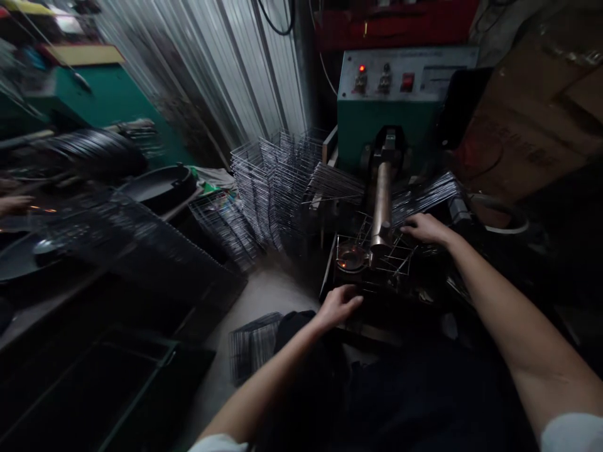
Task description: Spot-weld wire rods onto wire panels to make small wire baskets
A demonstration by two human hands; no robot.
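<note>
A wire frame (pixel 400 258) of thin metal rods lies on the machine's work area, under a thick metal cylinder (pixel 382 201). Small orange glows show by a round part at the frame's left side. My left hand (pixel 338 306) is just in front of the frame, thumb and fingers apart, nothing visible in it. Right of the cylinder, my right hand (pixel 426 228) is closed, its fingertips beside a bundle of straight metal wires (pixel 431 193). Whatever is between those fingers is too dark and small to make out.
Behind stands the machine's green control box (pixel 400 78) with a red light. Stacked wire racks (pixel 277 188) stand to the left, and another stack (pixel 254 345) is on the floor. Cardboard boxes (pixel 537 119) are at right. Another person's hand (pixel 14 204) shows at far left.
</note>
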